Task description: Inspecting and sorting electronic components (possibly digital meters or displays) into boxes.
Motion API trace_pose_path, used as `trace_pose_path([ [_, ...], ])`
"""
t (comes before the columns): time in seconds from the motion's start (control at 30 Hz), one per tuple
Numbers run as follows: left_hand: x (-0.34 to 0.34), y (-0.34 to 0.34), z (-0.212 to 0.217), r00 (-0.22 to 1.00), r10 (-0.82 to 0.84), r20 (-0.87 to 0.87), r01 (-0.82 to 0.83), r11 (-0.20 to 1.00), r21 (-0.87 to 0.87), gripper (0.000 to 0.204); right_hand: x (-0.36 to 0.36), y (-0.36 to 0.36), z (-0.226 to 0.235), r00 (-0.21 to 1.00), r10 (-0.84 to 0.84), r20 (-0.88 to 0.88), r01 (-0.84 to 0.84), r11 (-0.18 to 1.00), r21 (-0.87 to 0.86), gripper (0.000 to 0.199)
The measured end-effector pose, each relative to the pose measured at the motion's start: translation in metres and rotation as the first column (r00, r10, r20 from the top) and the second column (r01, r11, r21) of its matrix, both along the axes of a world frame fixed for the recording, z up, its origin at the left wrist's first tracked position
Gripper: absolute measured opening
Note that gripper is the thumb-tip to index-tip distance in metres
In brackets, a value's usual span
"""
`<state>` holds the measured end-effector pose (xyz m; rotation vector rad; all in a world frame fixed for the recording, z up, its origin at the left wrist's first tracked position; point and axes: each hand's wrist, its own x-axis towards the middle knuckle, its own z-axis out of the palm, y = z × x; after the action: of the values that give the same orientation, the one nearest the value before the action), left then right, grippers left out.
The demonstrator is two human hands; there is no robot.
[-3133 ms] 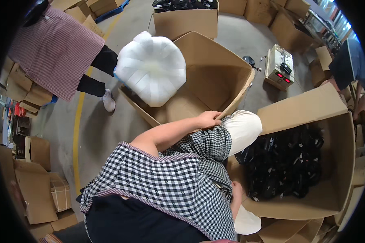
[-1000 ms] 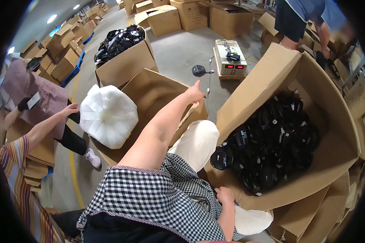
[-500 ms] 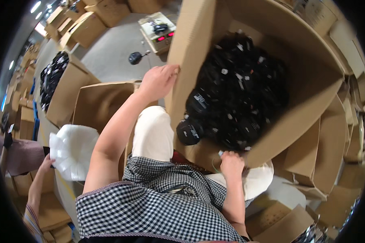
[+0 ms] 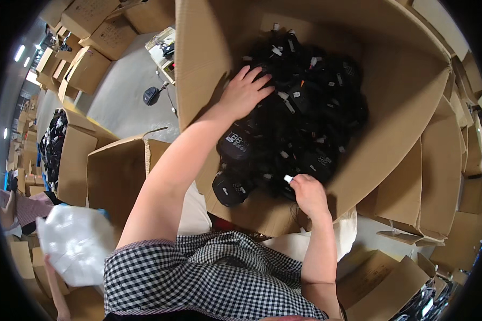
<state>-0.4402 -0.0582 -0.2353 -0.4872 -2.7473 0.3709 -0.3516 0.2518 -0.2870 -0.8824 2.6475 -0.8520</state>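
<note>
In front of me a large cardboard box [image 4: 396,134] holds a heap of black cabled devices [image 4: 305,123] with small white plugs. My left hand [image 4: 246,92] reaches over the box's left wall, fingers spread, on or just above the heap; contact is hard to tell. My right hand [image 4: 309,195], at the near side of the box, pinches a white plug [image 4: 288,178], and thin dark wire hangs beneath that hand. Two rounded black display units lie at the near left of the heap: an upper display unit [image 4: 234,142] and a lower display unit [image 4: 230,189].
An open carton [image 4: 115,174] stands left of my arm. Beyond it, another box holds black cabled parts [image 4: 53,144]. A black device [image 4: 151,96] with a cable lies near a bench instrument [image 4: 168,53]. At lower left, a person's arm [image 4: 56,289] is beside a clear plastic bag [image 4: 77,246].
My left hand has moved from the box's left edge to inside, its fingers spreading. My right hand has risen slightly over the near edge with the white plug. The view has shifted.
</note>
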Motion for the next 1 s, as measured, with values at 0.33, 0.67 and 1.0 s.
trace_pose_path([
  [0.33, 0.005, 0.020, -0.021, 0.984, 0.005, 0.179, -0.056, 0.958, 0.281, 0.013, 0.000, -0.003, -0.002, 0.999, 0.054, 0.004, -0.054, 0.998, 0.042, 0.015],
  [0.67, 0.163, 0.085, -0.022, 0.951, -0.012, 0.310, -0.144, 0.869, 0.474, 0.021, 0.019, 0.009, -0.008, 0.998, 0.064, 0.022, -0.064, 0.998, 0.020, 0.018],
  [1.0, 0.282, 0.120, -0.052, 0.627, -0.241, 0.741, -0.499, 0.606, 0.620, 0.034, 0.105, 0.033, -0.018, 0.733, -0.188, 0.654, 0.465, 0.840, -0.279, 0.020],
])
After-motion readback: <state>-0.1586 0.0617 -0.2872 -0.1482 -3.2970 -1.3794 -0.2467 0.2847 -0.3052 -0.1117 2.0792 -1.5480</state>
